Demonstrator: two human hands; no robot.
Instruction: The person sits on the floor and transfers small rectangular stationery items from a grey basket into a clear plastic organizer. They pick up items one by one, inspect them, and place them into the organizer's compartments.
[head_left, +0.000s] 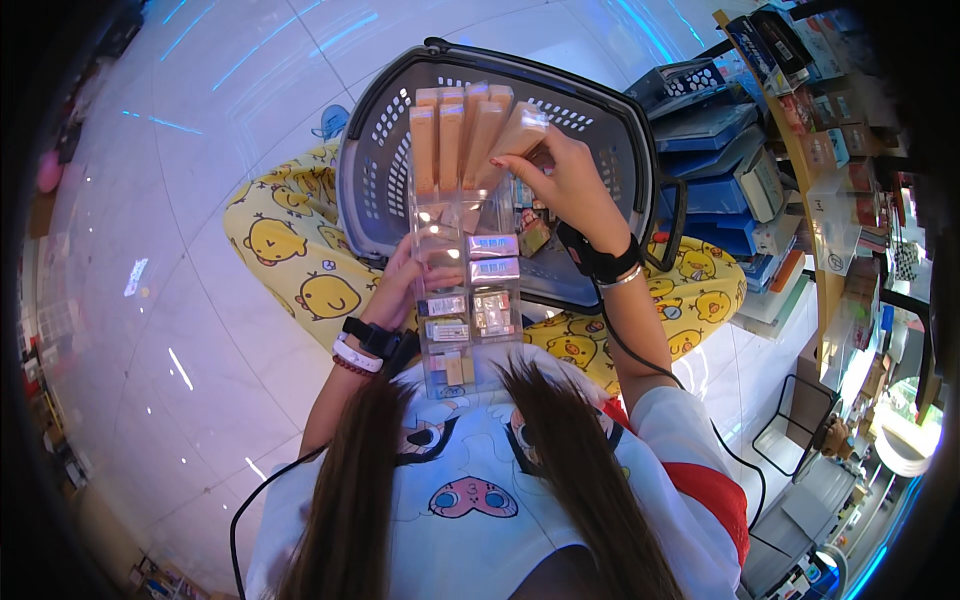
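A clear plastic compartment organizer (491, 214) spans from my lap to over a grey shopping basket (367, 169). My left hand (397, 281) supports its left side, and some fingers show through the clear wall. Between the thumb and fingers of my right hand (566, 176) is a slim tan box (523, 129), tilted to the right at the organizer's far end. Several similar tan boxes (450, 142) stand upright beside it. Nearer to me, the compartments hold two pinkish packs (493, 259) with printing and several small boxes (448, 330). The tan box's lower end is hard to make out.
Small packaged items (534, 232) lie in the basket, partly behind my right hand. Blue file folders (709, 195) are stacked to the right, beside a loaded shelf (814, 195). A black cable (630, 345) runs from my right wrist along the arm.
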